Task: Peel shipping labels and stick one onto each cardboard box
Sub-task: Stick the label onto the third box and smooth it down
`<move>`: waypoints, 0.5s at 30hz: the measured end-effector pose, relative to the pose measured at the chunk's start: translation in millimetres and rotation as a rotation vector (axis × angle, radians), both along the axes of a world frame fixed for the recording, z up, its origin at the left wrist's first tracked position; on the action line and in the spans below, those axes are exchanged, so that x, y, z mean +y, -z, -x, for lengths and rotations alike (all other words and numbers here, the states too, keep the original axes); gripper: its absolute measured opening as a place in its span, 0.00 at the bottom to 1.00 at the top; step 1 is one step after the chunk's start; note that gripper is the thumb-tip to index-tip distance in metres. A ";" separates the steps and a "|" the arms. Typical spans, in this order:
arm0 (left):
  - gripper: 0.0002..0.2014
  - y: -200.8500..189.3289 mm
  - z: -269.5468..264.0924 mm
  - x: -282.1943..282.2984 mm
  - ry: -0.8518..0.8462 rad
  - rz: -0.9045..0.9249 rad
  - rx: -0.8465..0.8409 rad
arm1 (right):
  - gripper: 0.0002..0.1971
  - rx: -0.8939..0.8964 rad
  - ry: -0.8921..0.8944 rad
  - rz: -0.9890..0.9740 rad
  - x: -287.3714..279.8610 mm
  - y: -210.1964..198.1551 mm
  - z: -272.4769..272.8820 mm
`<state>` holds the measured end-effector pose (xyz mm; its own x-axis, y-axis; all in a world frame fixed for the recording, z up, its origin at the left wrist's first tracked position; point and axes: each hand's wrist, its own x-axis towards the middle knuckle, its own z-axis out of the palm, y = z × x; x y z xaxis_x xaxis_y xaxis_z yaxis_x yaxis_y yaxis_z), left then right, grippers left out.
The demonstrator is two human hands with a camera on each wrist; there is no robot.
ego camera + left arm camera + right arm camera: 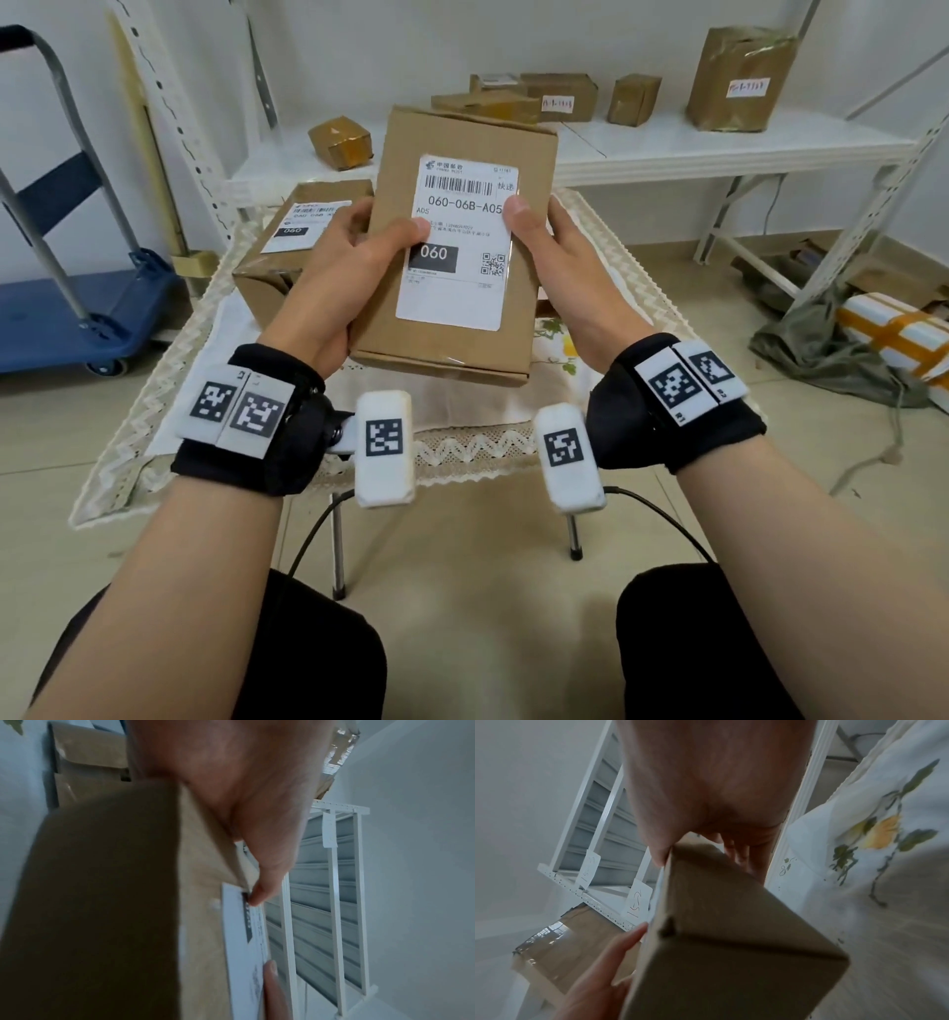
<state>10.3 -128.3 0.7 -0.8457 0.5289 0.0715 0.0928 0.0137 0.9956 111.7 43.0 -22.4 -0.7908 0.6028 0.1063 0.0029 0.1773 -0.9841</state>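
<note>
I hold a flat cardboard box (pixel 524 313) up over the small table with both hands. A white shipping label (pixel 454 298) marked 060 lies on its top face. My left hand (pixel 354 252) grips the box's left edge, thumb pressed on the label near the black 060 block. My right hand (pixel 552 241) grips the right edge, thumb on the label's upper right corner. In the left wrist view the box (pixel 115 902) and label (pixel 239 939) fill the frame; the right wrist view shows the box's underside (pixel 731 943). A second labelled box (pixel 287 257) sits on the table behind.
The table carries a lace-edged floral cloth (pixel 169 411). A white shelf (pixel 667 149) behind holds several taped brown boxes. A blue hand trolley (pixel 77 308) stands at left. A wrapped white parcel (pixel 898 334) and a grey bag lie on the floor at right.
</note>
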 end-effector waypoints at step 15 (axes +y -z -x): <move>0.41 3.4 -14.0 20.0 -0.088 0.428 0.934 | 0.28 0.057 -0.116 -0.285 -42.9 -7.9 -4.5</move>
<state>24.3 -108.3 -2.6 -0.5861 0.6039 0.5402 0.8087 0.3942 0.4366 116.2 0.2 -14.5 -0.8405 0.4485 0.3039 -0.0870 0.4420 -0.8928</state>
